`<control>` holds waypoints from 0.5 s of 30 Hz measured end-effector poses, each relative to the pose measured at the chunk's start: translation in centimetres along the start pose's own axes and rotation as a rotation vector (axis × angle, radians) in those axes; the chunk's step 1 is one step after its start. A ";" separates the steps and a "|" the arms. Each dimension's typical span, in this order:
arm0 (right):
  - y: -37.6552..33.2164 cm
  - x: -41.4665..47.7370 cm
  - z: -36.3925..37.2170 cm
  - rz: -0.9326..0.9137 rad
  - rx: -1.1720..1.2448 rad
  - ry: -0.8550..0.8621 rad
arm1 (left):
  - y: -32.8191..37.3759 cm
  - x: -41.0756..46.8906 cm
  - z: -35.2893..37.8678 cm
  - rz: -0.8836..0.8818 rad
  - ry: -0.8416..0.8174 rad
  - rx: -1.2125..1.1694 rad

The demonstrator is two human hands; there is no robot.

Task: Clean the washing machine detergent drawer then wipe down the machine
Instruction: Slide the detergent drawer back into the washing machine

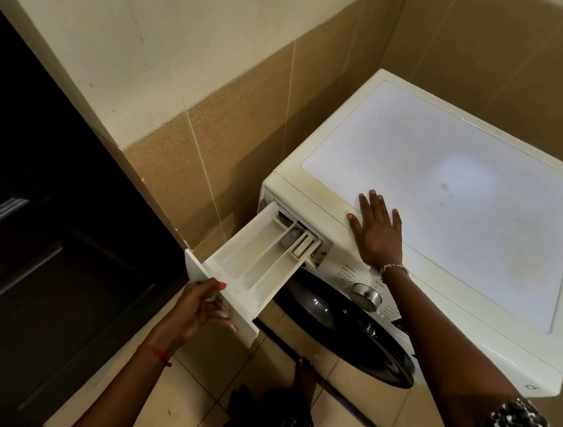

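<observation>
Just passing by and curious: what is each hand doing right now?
Left hand: closed, gripping the front of the detergent drawer.
Right hand: open, flat on the washing machine top.

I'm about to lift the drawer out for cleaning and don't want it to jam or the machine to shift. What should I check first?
1. Grip: left hand holds the white plastic detergent drawer by its front panel: ok.
2. Bracing: right hand flat on the white washing machine top: ok.
3. Drawer free of its slot: not ok, rear end inside.
4. Release catch pressed: cannot tell.
5. Cleaning cloth within reach: not ok, none in view.
</observation>
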State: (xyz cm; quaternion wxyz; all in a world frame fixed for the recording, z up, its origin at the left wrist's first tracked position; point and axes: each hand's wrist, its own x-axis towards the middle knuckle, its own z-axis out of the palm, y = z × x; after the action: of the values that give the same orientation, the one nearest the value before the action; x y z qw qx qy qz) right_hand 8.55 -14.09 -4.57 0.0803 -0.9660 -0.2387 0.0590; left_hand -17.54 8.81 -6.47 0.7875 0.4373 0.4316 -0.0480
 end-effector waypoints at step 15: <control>0.1 0.2 0.2 -0.003 0.039 0.023 | 1.2 3.1 4.8 -0.077 -0.010 -0.089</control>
State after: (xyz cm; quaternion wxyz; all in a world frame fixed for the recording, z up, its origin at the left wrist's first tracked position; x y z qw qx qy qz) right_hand 8.76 -14.07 -4.76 0.1021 -0.9645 -0.2378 0.0522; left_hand -11.97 6.96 -6.75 0.8058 0.3848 0.4460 -0.0610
